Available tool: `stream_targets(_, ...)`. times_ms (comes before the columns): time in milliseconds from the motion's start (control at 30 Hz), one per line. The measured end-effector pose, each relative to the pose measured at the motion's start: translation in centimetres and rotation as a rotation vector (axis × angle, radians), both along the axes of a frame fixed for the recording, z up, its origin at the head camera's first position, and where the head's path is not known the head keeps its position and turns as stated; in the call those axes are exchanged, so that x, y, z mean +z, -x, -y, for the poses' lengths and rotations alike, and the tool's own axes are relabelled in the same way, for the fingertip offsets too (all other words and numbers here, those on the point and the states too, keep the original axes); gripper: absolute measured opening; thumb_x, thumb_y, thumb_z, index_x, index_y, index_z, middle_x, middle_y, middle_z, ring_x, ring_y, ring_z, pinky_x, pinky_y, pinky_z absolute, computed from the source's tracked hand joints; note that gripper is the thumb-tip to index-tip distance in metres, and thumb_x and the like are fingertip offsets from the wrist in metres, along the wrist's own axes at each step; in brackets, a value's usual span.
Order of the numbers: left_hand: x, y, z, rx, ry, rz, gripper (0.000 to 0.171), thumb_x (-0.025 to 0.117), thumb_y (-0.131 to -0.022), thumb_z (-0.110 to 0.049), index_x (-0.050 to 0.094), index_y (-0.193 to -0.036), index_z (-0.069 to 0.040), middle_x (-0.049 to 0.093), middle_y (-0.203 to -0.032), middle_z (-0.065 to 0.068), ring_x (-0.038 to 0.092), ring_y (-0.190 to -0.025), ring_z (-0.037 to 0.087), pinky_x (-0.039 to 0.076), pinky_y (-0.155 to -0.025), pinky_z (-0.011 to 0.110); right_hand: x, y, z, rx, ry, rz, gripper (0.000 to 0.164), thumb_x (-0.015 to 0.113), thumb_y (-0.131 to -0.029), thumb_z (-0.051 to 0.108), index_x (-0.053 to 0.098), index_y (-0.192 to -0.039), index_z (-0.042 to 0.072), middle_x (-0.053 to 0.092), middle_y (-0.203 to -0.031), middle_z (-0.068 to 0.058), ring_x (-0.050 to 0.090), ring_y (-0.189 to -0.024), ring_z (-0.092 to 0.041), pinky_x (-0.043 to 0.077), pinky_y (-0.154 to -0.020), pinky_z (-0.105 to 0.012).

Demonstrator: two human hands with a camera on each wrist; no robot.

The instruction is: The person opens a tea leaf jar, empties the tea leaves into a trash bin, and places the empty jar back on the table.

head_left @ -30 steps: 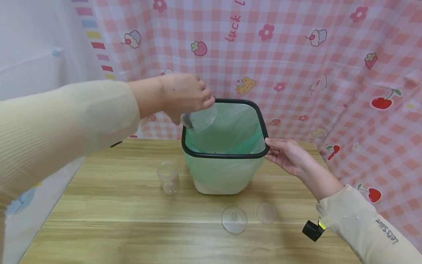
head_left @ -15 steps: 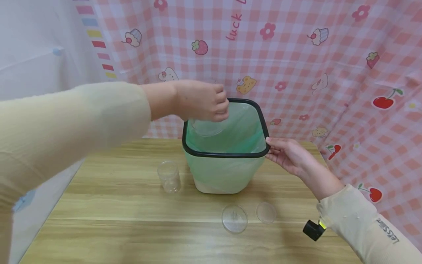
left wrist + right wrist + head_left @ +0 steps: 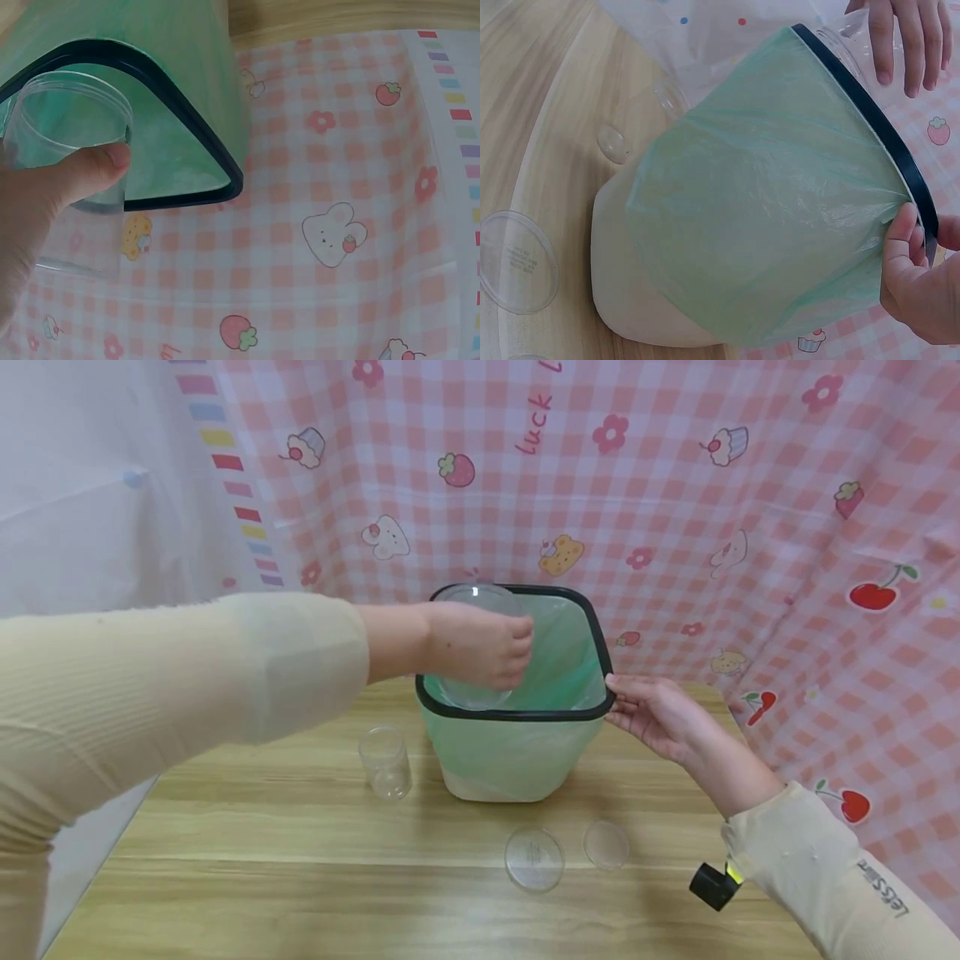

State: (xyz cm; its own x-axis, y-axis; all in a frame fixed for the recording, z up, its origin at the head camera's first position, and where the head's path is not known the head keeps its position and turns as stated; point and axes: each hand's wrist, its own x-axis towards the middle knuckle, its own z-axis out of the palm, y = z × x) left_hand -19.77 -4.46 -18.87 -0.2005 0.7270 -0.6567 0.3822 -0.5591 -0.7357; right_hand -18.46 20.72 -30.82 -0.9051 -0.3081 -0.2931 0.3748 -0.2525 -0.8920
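A trash bin with a black rim and a pale green liner stands on the wooden table. Over its open top, my left hand grips a clear plastic jar round its side, thumb on the near wall. The jar is tipped, its mouth facing into the bin, and no contents show through it in the left wrist view. My right hand pinches the bin's rim at the right, thumb and fingers on either side of it, as the right wrist view shows. The bottom of the bin is hidden.
Left of the bin stands a second clear jar. Two round clear lids, a larger one and a smaller one, lie in front of the bin. A pink checked curtain hangs behind the table.
My left hand has moved right and down over the bin, tipping the jar further. Dark bits seen in the jar a second ago no longer show. The right hand stays on the rim.
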Motion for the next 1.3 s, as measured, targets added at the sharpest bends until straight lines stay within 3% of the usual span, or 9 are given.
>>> stream_targets(167, 0.0, 0.1, 0.2, -0.007, -0.042, 0.019, 0.05, 0.05, -0.096, -0.021, 0.034, -0.142, -0.009, 0.046, -0.135, 0.015, 0.045, -0.123, 0.031, 0.031, -0.106, 0.044, -0.1, 0.0, 0.0, 0.002, 0.011, -0.005, 0.017, 0.051, -0.095, 0.009, 0.066, -0.088, 0.005, 0.063, -0.081, -0.004, 0.06, -0.074, -0.012, 0.052, -0.073, -0.022)
stream_targets(433, 0.2, 0.7, 0.7, 0.003, -0.126, -0.008, 0.058, 0.064, -0.087, -0.024, 0.039, -0.138, -0.008, 0.05, -0.131, 0.017, 0.048, -0.119, 0.034, 0.034, -0.104, 0.045, -0.1, 0.0, 0.0, 0.005, 0.013, -0.008, 0.018, 0.051, -0.096, 0.009, 0.066, -0.087, 0.005, 0.063, -0.081, -0.004, 0.059, -0.074, -0.012, 0.052, -0.072, -0.022)
stream_targets(767, -0.1, 0.4, 1.0, -0.065, -0.098, 0.056, 0.044, 0.041, -0.1, -0.021, 0.035, -0.142, -0.011, 0.049, -0.132, 0.014, 0.048, -0.119, 0.031, 0.034, -0.104, 0.043, -0.1, 0.0, 0.0, 0.004, 0.014, -0.009, 0.018, 0.051, -0.095, 0.009, 0.066, -0.087, 0.005, 0.063, -0.08, -0.004, 0.059, -0.073, -0.011, 0.052, -0.072, -0.022)
stream_targets(933, -0.1, 0.6, 1.8, 0.016, -0.154, 0.101, 0.049, 0.048, -0.097, -0.022, 0.034, -0.142, -0.009, 0.049, -0.132, 0.015, 0.049, -0.118, 0.032, 0.035, -0.103, 0.043, -0.2, 0.0, 0.1, 0.007, 0.015, -0.011, 0.018, 0.05, -0.096, 0.009, 0.066, -0.088, 0.005, 0.063, -0.081, -0.004, 0.06, -0.074, -0.012, 0.052, -0.073, -0.022)
stream_targets(1167, 0.1, 1.0, 3.4, 0.218, -0.339, 0.229, 0.093, 0.069, -0.076, -0.051, 0.028, -0.144, -0.003, 0.05, -0.128, 0.019, 0.049, -0.112, 0.035, 0.036, -0.1, 0.043, -0.1, 0.0, 0.1, 0.006, 0.017, -0.014, 0.018, 0.05, -0.096, 0.008, 0.066, -0.088, 0.005, 0.063, -0.081, -0.005, 0.06, -0.074, -0.012, 0.052, -0.072, -0.022)
stream_targets(1300, -0.2, 1.2, 4.1, 0.288, -0.429, 0.286, 0.097, 0.069, -0.073, -0.054, 0.027, -0.144, -0.001, 0.052, -0.125, 0.019, 0.049, -0.112, 0.034, 0.036, -0.101, 0.041, -0.1, 0.0, 0.1, 0.003, 0.015, -0.014, 0.018, 0.05, -0.096, 0.008, 0.066, -0.088, 0.005, 0.063, -0.082, -0.005, 0.06, -0.074, -0.012, 0.052, -0.073, -0.022)
